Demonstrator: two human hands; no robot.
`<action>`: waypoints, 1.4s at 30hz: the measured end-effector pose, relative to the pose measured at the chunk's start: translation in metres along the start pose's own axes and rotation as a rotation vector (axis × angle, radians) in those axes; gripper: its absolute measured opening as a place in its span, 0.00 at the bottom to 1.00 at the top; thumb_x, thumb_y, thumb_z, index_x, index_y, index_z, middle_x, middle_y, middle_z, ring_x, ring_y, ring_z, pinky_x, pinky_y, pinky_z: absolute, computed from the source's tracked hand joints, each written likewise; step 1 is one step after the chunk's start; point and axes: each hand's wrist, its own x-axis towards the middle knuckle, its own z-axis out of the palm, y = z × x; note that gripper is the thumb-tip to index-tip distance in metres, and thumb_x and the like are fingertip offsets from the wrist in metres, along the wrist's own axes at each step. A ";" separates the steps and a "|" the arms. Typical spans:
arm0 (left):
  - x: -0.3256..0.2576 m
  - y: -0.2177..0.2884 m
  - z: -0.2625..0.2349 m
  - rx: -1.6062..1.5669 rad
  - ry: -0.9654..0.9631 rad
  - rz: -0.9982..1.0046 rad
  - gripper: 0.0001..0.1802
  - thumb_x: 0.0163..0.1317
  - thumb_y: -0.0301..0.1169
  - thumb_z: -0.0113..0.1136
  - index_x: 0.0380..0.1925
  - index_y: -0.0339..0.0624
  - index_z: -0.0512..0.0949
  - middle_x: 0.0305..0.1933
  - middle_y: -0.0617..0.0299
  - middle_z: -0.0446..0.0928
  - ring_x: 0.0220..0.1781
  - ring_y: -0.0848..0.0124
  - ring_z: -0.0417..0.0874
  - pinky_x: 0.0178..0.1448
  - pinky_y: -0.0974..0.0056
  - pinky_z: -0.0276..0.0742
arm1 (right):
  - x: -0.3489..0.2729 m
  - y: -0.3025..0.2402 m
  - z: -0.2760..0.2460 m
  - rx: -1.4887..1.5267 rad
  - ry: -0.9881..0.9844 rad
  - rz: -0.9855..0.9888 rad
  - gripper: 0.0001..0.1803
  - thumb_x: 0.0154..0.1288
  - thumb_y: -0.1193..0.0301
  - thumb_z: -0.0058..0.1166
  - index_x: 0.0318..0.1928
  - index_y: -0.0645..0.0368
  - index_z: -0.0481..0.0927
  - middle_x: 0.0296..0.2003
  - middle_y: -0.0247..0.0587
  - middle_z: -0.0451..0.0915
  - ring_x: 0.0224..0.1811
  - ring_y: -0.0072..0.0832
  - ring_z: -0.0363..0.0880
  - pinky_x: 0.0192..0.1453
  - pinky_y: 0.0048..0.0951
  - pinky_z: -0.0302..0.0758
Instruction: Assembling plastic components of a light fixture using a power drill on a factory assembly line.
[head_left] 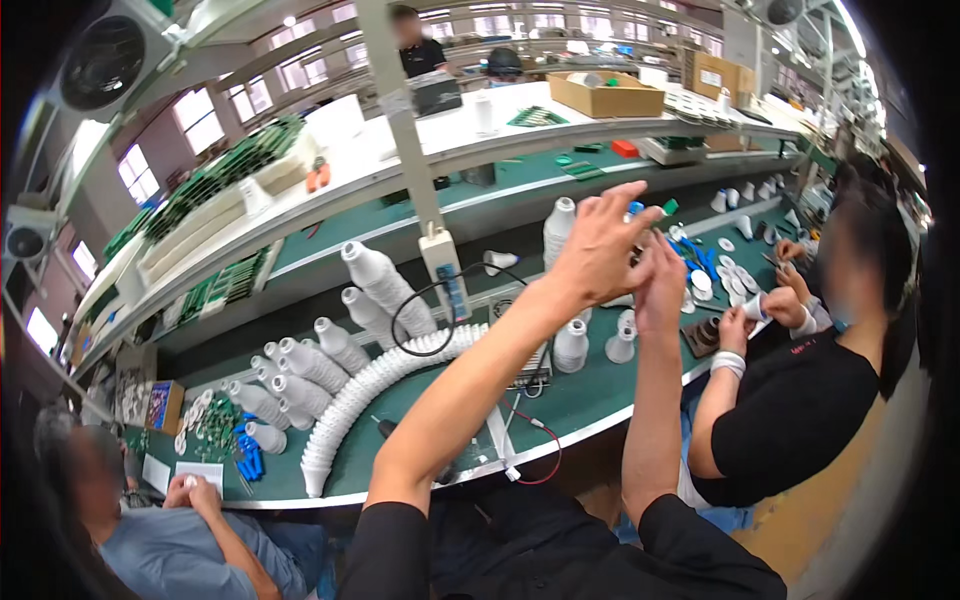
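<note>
Head view: left hand point(600, 240) is raised above the green tabletop point(590, 395), fingers spread wide, holding nothing visible. Right hand point(660, 285) sits just beside it, fingers together; whether it holds anything, I cannot tell. Below them stand two white bulb housings point(571, 345), upright, near the front edge. One long nested row of white housings point(365, 395) curves to the left. One brown cardboard box point(605, 95) rests on the upper shelf. A white label point(200, 472) lies at the left front edge. Co-workers sit on both sides; free room is narrow.
</note>
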 end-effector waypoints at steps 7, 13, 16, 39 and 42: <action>-0.011 0.061 0.066 -0.270 0.086 -0.077 0.31 0.57 0.33 0.62 0.63 0.40 0.72 0.70 0.43 0.65 0.67 0.47 0.70 0.68 0.50 0.65 | -0.025 -0.011 -0.089 -0.174 0.118 -0.116 0.23 0.76 0.73 0.50 0.66 0.73 0.71 0.57 0.40 0.79 0.56 0.20 0.77 0.61 0.22 0.72; -0.018 0.093 0.088 -0.407 0.037 -0.113 0.30 0.59 0.33 0.60 0.62 0.35 0.73 0.71 0.41 0.63 0.68 0.47 0.70 0.70 0.50 0.64 | -0.052 -0.029 -0.112 -0.218 0.163 -0.108 0.22 0.77 0.72 0.49 0.65 0.71 0.72 0.51 0.35 0.81 0.49 0.17 0.78 0.54 0.20 0.74; -0.021 0.100 0.093 -0.430 -0.012 -0.108 0.30 0.59 0.33 0.60 0.62 0.33 0.73 0.71 0.42 0.63 0.68 0.48 0.70 0.71 0.50 0.64 | -0.057 -0.035 -0.115 -0.214 0.211 -0.101 0.20 0.77 0.71 0.49 0.64 0.69 0.74 0.48 0.34 0.82 0.46 0.16 0.79 0.51 0.21 0.75; -0.018 0.112 0.108 -0.481 -0.033 -0.114 0.29 0.62 0.31 0.58 0.63 0.28 0.70 0.70 0.40 0.64 0.64 0.46 0.73 0.66 0.50 0.70 | -0.053 -0.042 -0.135 -0.271 0.252 -0.120 0.22 0.78 0.72 0.49 0.66 0.71 0.72 0.52 0.38 0.81 0.48 0.18 0.80 0.51 0.20 0.76; -0.017 0.111 0.110 -0.469 -0.015 -0.100 0.29 0.63 0.30 0.57 0.63 0.27 0.70 0.70 0.40 0.64 0.64 0.46 0.74 0.65 0.50 0.70 | -0.050 -0.044 -0.138 -0.292 0.242 -0.119 0.22 0.78 0.71 0.49 0.66 0.71 0.72 0.53 0.37 0.81 0.49 0.18 0.80 0.51 0.20 0.76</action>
